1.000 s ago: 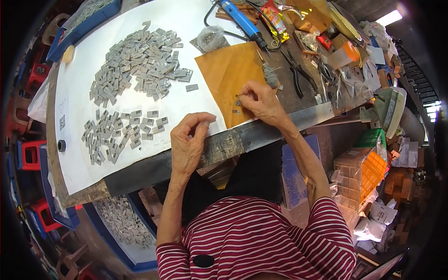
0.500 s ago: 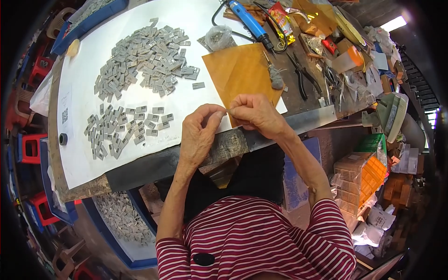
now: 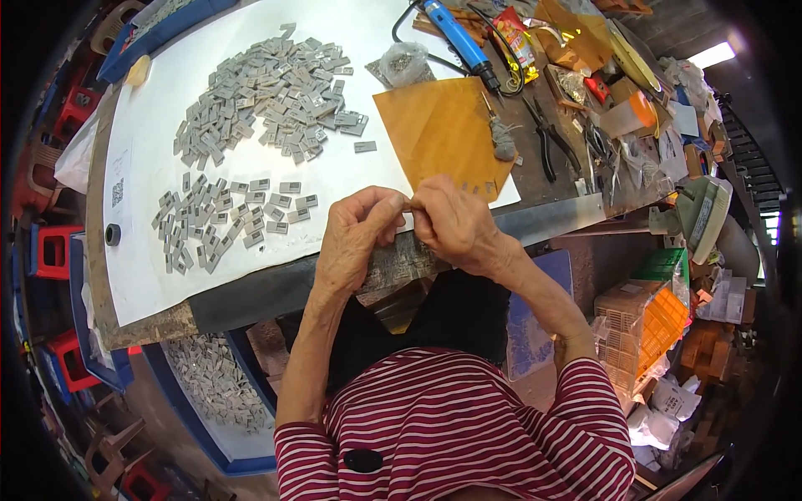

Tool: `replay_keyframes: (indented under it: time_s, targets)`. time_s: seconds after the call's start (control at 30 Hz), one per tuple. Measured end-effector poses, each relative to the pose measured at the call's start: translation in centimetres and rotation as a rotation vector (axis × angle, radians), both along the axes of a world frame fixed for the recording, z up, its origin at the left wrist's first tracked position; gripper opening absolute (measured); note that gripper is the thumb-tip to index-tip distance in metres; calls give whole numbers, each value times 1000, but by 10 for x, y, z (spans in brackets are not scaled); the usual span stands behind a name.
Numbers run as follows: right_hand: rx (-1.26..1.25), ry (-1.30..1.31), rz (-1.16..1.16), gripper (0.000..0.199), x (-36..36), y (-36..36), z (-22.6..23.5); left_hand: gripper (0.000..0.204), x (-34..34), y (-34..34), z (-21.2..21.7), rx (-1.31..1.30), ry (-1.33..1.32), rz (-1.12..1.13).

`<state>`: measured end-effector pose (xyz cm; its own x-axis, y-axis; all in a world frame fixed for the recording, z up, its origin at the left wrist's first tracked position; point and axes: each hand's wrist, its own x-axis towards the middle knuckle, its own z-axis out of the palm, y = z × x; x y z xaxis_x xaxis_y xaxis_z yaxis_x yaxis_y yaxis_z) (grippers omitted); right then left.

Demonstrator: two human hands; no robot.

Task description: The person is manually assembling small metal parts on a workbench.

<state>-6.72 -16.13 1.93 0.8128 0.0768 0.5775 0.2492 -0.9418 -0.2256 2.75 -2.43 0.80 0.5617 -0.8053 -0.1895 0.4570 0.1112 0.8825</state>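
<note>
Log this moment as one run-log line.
left hand + right hand: fingertips pinched together over table edge | held item: too small to tell | grey tabs: heaped on white sheet

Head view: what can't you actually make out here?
- What the left hand and right hand pinch together: covered by fingertips, too small.
- Markings on the grey pieces: too small.
- Clutter at the bench's right end: bent and blurred by the fisheye rim.
- Blue tray of grey parts below the bench: partly hidden by the bench edge and left forearm.

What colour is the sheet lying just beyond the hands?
Orange-brown, plain, seen in the head view: the sheet lies on the white table cover.
</note>
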Motion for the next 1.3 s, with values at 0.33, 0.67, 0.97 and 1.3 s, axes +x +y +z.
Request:
replay_keyframes:
  time_s: [0.33, 0.67, 0.97, 1.3]
  targets:
    - [85, -93, 67, 20, -1, 2, -3, 18, 0, 3, -1, 37, 3, 16]
    - [1001, 383, -95, 15, -8, 9, -2, 17, -2, 4, 1, 149, 16, 87]
    - [1343, 616, -68, 11, -6, 5, 8, 17, -1, 2, -1, 212, -4, 90]
    - [1646, 780, -59, 14, -6, -4, 7, 15, -1, -2, 3, 261, -18, 25]
